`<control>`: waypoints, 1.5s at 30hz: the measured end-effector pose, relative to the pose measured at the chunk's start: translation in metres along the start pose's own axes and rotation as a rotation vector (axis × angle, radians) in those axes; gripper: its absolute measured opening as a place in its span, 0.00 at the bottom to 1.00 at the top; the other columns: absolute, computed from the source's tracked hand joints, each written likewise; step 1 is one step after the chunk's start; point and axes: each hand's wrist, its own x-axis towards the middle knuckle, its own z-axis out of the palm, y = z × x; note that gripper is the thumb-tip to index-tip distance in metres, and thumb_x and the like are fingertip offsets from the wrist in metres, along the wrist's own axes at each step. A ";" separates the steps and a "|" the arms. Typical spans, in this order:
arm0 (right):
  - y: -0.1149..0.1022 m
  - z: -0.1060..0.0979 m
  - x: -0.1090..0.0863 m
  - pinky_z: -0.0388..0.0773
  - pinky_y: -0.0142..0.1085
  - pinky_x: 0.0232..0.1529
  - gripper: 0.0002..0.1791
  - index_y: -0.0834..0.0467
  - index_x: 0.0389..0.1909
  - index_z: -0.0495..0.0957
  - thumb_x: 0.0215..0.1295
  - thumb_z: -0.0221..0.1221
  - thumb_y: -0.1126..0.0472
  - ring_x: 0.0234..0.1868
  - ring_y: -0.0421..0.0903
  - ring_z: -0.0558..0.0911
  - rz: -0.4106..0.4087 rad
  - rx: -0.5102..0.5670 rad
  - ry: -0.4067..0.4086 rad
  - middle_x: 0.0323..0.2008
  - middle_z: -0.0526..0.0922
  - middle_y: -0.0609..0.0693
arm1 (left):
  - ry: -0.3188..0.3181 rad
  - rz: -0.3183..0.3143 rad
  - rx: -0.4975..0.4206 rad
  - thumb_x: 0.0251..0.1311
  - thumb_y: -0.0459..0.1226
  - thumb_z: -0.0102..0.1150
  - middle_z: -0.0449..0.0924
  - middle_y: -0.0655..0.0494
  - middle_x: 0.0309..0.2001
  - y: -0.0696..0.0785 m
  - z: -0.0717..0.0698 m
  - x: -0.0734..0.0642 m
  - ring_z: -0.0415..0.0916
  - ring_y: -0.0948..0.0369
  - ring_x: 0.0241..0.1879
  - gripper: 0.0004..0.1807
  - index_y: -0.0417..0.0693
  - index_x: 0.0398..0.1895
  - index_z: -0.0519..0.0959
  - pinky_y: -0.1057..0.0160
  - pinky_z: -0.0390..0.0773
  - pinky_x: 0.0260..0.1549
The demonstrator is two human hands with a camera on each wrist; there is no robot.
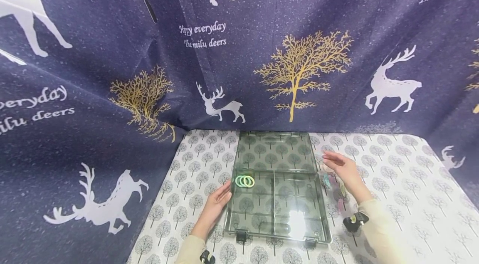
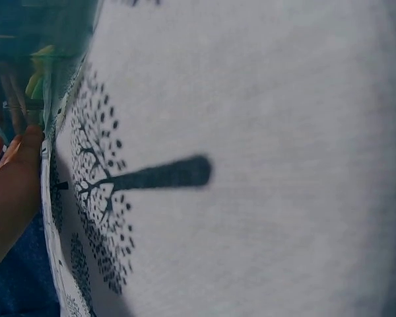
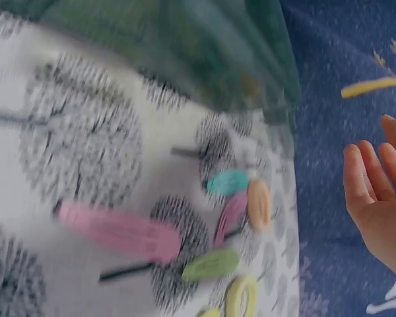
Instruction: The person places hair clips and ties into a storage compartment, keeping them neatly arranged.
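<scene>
A see-through dark green plastic box point(image 1: 254, 206) lies on the table with its lid point(image 1: 277, 151) folded back. Several pale green and yellow rings point(image 1: 245, 181) overlap in its upper left compartment. At the box's left side, my left hand point(image 1: 215, 202) has its extended fingertips right at the wall. My right hand point(image 1: 346, 174) hovers right of the box with loosely bent fingers and nothing in it. Below it lie snap hair clips: a pink one point(image 3: 119, 231), a teal one point(image 3: 227, 182), a purple one point(image 3: 231, 216), a peach one point(image 3: 259, 205) and a green one point(image 3: 211, 264).
Beside the clips are yellow ring-like pieces point(image 3: 243, 298). A divider point(image 1: 274, 201) splits the box, and two latches point(image 1: 241, 236) sit on its front edge. The tree-print tablecloth point(image 1: 396, 181) reaches a dark blue deer-print curtain point(image 1: 239, 68) behind.
</scene>
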 end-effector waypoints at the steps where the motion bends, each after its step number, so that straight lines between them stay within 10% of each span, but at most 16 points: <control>1: 0.002 -0.003 -0.001 0.73 0.15 0.46 0.29 0.65 0.63 0.69 0.66 0.60 0.53 0.42 0.21 0.76 -0.001 -0.009 0.006 0.52 0.82 0.54 | 0.003 0.000 0.001 0.67 0.31 0.51 0.61 0.43 0.70 0.000 0.000 0.000 0.60 0.48 0.68 0.27 0.42 0.70 0.63 0.64 0.64 0.65; 17: 0.039 -0.053 -0.019 0.62 0.57 0.66 0.35 0.60 0.66 0.66 0.64 0.60 0.45 0.40 0.14 0.68 0.174 -0.095 0.072 0.45 0.81 0.27 | -0.006 0.006 0.016 0.67 0.32 0.51 0.60 0.43 0.70 0.000 -0.001 0.000 0.59 0.47 0.69 0.28 0.42 0.70 0.62 0.64 0.63 0.65; 24: 0.053 -0.064 -0.028 0.75 0.28 0.54 0.38 0.61 0.68 0.64 0.63 0.60 0.43 0.41 0.14 0.69 0.241 -0.111 0.054 0.47 0.80 0.26 | 0.010 0.004 0.002 0.67 0.32 0.52 0.61 0.43 0.70 -0.001 0.000 0.001 0.59 0.48 0.69 0.27 0.42 0.70 0.63 0.64 0.63 0.65; 31: 0.067 -0.066 -0.031 0.63 0.60 0.64 0.39 0.60 0.69 0.62 0.65 0.58 0.42 0.65 0.58 0.68 0.291 -0.128 -0.005 0.54 0.81 0.40 | 0.016 -0.008 0.011 0.67 0.33 0.52 0.61 0.45 0.70 -0.001 0.001 0.002 0.60 0.48 0.68 0.27 0.44 0.69 0.64 0.63 0.63 0.66; 38: 0.073 -0.063 -0.030 0.65 0.60 0.62 0.37 0.62 0.68 0.63 0.64 0.61 0.48 0.39 0.16 0.65 0.250 -0.176 -0.006 0.62 0.70 0.63 | 0.007 0.004 0.044 0.67 0.35 0.53 0.61 0.44 0.70 0.000 0.001 0.001 0.59 0.48 0.69 0.28 0.42 0.70 0.63 0.61 0.61 0.67; 45: 0.076 -0.060 -0.030 0.78 0.32 0.45 0.31 0.64 0.66 0.66 0.64 0.60 0.56 0.44 0.33 0.78 0.209 -0.296 -0.019 0.59 0.74 0.65 | 0.010 -0.002 0.040 0.67 0.34 0.52 0.60 0.44 0.70 0.000 0.000 0.000 0.60 0.48 0.69 0.28 0.43 0.70 0.62 0.58 0.61 0.67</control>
